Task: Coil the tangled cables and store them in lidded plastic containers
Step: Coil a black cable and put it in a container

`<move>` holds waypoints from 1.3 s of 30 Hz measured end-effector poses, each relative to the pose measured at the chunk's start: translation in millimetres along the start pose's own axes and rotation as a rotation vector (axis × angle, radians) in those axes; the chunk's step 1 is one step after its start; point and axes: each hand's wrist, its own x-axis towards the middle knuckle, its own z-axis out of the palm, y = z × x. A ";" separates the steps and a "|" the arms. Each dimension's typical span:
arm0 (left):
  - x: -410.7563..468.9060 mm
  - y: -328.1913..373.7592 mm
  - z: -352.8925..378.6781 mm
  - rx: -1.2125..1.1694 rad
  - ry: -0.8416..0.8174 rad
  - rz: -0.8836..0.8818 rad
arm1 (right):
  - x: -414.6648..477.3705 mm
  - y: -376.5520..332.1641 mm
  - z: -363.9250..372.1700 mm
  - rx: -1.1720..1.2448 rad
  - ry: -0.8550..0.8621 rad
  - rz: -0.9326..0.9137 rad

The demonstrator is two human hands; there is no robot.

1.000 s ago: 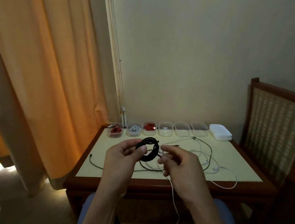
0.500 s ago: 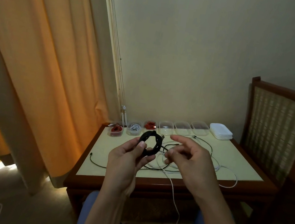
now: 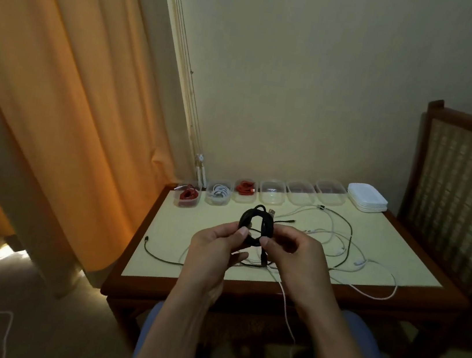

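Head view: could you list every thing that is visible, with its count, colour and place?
coiled black cable: one, black, held between both hands
clear plastic containers: six, clear, row at the table's far edge; left three hold red, white, red cables, right three look empty
stack of white plastic lids: one stack, white, right end of that row
loose tangled cables: several, white and black, on the tabletop
wooden table with cream top: one, brown and cream, centre
wooden chair with woven back: one, brown, right
orange fabric curtain: one, orange, left
left hand: one, fingers pinch the coil
right hand: one, fingers pinch the coil
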 end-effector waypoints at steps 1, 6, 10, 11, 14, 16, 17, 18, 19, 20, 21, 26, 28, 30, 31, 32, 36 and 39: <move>8.2 -0.4 -1.3 0.066 -0.004 0.024 | 8.6 3.9 1.7 -0.005 -0.001 0.002; 65.5 -1.1 -9.5 0.289 0.049 0.120 | 68.2 23.8 7.5 -0.102 -0.025 0.038; 135.3 4.4 -18.2 0.445 0.067 0.196 | 134.0 35.1 14.0 -0.190 -0.015 0.087; 156.4 7.3 -19.6 0.483 0.068 0.205 | 153.5 38.1 16.4 -0.204 -0.023 0.097; 229.8 15.0 -21.5 0.589 0.058 0.245 | 223.7 52.0 26.1 -0.269 -0.059 0.099; 265.2 17.8 -21.7 0.665 0.040 0.254 | 259.7 58.3 30.0 -0.304 -0.094 0.111; 287.2 16.6 -22.3 0.695 0.029 0.252 | 282.0 64.9 32.8 -0.315 -0.118 0.128; 309.7 14.0 -22.4 0.728 0.015 0.247 | 304.6 72.7 35.9 -0.325 -0.146 0.142; 332.1 10.6 -22.6 0.760 0.001 0.242 | 326.7 81.5 39.0 -0.344 -0.175 0.153; 355.2 6.4 -22.9 0.794 -0.009 0.235 | 348.1 91.0 42.9 -0.366 -0.196 0.158; 378.5 1.1 -23.9 0.836 -0.018 0.231 | 369.0 101.8 47.0 -0.390 -0.209 0.154; 481.4 -33.5 -27.5 1.163 0.025 0.247 | 457.3 163.8 68.2 -0.578 -0.262 0.133; 510.7 -48.8 -29.4 1.244 0.034 0.238 | 482.4 190.3 75.9 -0.653 -0.295 0.102; 530.8 -64.7 -30.5 1.316 0.033 0.204 | 500.1 213.4 83.3 -0.744 -0.323 0.053; 538.1 -72.2 -31.2 1.379 0.028 0.199 | 506.8 223.7 86.1 -0.773 -0.325 0.042; 543.5 -79.6 -31.8 1.442 0.019 0.198 | 512.3 233.4 88.5 -0.786 -0.329 0.047; 556.1 -104.3 -32.9 1.539 -0.042 0.133 | 525.0 265.8 98.2 -0.897 -0.458 0.033; 557.4 -116.0 -30.6 1.593 -0.065 0.078 | 529.2 278.6 106.0 -1.014 -0.496 -0.018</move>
